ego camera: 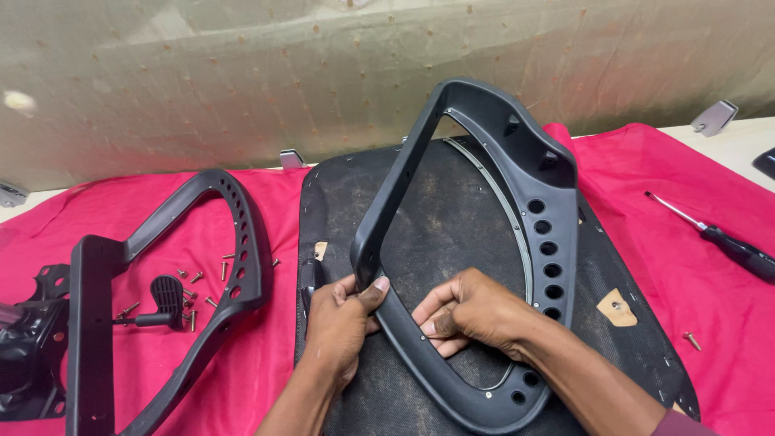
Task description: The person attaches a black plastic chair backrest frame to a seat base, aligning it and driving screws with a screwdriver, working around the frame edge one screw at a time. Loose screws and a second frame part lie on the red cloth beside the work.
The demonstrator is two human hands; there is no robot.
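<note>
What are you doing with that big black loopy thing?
A person holds a black plastic frame with holes along one side, tilted up over a dark seat panel. The left hand grips the frame's lower bar and the right hand reaches through its opening and grips the same bar. A second black frame lies on the red cloth to the left, with loose screws beside it. A screwdriver lies at the right.

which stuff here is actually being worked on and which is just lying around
In hand: black armrest frame, gripped by left hand and right hand, over the black seat base.

Lying about: second armrest frame, loose screws, screwdriver, black lever, red cloth.
</note>
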